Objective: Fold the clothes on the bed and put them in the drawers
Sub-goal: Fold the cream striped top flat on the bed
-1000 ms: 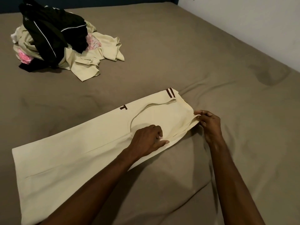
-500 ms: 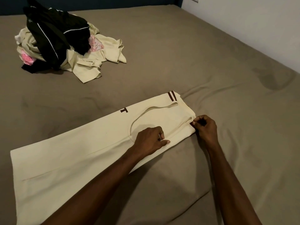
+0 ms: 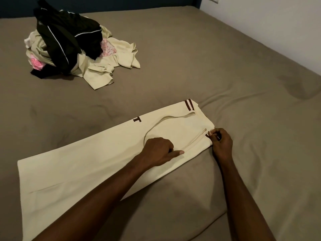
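The left hand (image 3: 159,149) pressed curled on the cream trousers (image 3: 90,164); the right hand (image 3: 221,142) pinched their waistband edge

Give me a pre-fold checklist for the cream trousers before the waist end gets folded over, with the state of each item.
1. cream trousers lie flat and laid out long on the bed: ok.
2. left hand rests on the cloth near the waist: ok.
3. right hand pinches the waist edge: ok.
4. drawstring tucked away: not ok, it loops loose across the top.
5. Landing area toward the leg end free of other clothes: ok, the clothes pile sits apart at the far left.
6. Leg hems lined up: cannot tell, the near corner runs out of view.
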The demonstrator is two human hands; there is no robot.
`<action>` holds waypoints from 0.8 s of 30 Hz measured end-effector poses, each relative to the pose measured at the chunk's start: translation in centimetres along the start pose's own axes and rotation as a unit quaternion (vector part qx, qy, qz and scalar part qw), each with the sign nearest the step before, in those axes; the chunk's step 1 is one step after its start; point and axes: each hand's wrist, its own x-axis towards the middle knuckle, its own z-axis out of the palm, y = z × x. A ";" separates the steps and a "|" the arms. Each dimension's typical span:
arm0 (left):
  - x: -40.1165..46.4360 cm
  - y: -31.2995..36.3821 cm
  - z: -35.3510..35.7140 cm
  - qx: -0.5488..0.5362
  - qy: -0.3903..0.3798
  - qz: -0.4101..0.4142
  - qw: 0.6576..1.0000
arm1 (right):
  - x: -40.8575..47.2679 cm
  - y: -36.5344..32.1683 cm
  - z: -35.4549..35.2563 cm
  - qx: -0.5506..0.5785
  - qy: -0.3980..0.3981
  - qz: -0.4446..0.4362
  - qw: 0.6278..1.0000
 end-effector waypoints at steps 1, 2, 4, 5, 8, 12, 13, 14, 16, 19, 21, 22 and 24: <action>-0.1 0.0 0.2 0.013 0.003 0.012 1.000 | 0.1 0.3 0.1 -0.007 0.006 -0.002 1.000; -0.2 0.0 0.4 0.029 0.004 0.023 0.999 | 0.3 0.7 0.2 -0.012 0.010 -0.004 1.000; -0.1 0.0 0.6 0.045 0.014 0.028 0.998 | 0.4 1.2 0.3 -0.008 0.013 -0.005 1.000; -0.1 -0.1 0.6 0.044 0.026 0.021 0.998 | 0.4 1.0 0.3 0.004 0.015 0.001 1.000; -0.1 -0.9 0.9 0.037 0.070 0.008 0.997 | 0.3 0.3 0.3 0.064 0.026 0.035 0.997; -0.8 -1.9 3.0 0.054 0.159 0.036 0.985 | 0.3 -0.2 0.5 0.066 0.042 0.058 0.995; -1.2 -1.9 3.4 0.062 0.189 0.042 0.979 | 0.3 -0.3 0.6 0.056 0.043 0.063 0.996; -1.5 -1.7 3.6 0.070 0.218 0.046 0.972 | 0.2 -0.5 0.7 0.048 0.048 0.062 0.996; -2.1 -1.5 3.5 0.083 0.273 0.062 0.956 | -0.1 -1.1 0.7 -0.021 0.072 0.030 0.997; -4.7 -2.5 3.0 0.095 0.320 0.081 0.939 | -2.5 -2.8 0.5 -0.229 0.121 -0.070 0.963; -7.2 -3.8 3.1 0.110 0.289 0.068 0.948 | -6.1 -4.6 1.5 -0.257 0.123 -0.121 0.951; -8.4 -4.4 3.4 0.117 0.252 0.053 0.959 | -8.0 -5.0 2.4 -0.260 0.093 -0.134 0.952; -10.4 -5.8 3.7 0.111 0.165 0.012 0.980 | -11.2 -4.8 4.6 -0.289 -0.003 -0.122 0.949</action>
